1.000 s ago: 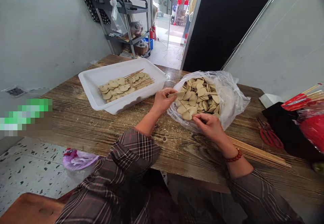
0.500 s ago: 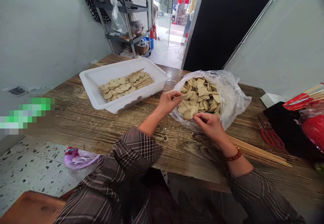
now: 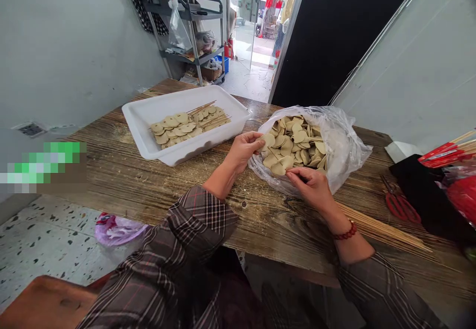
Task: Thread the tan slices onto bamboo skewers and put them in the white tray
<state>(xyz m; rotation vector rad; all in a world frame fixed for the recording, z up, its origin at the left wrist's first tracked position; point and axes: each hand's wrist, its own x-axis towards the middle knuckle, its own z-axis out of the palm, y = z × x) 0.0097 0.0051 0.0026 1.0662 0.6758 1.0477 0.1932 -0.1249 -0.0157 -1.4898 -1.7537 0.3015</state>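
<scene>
My left hand (image 3: 243, 149) pinches a thin, flat beige round slice (image 3: 267, 142) between thumb and fingers at the near left rim of a clear plastic bag (image 3: 344, 138). The bag lies open and is full of similar slices (image 3: 297, 136). My right hand (image 3: 310, 183) is closed at the bag's front edge, its thumb and fingertips on the edge of overlapping beige slices (image 3: 279, 166). Whether a thin stick runs through these slices I cannot tell. Under my right forearm lies a bundle of thin wooden skewers (image 3: 386, 230).
A white plastic tray (image 3: 141, 133) on the left holds skewered slices (image 3: 178, 126). Red-handled scissors (image 3: 401, 205) lie at right, beside a black box (image 3: 414, 185) with red-wrapped sticks (image 3: 441, 154). A grey trolley (image 3: 197, 59) stands behind the wooden table (image 3: 148, 190).
My left hand has turned the slice from nearly edge-on to flat-faced towards me. My right hand stays at the overlapping slices. The whole view has shifted slightly.
</scene>
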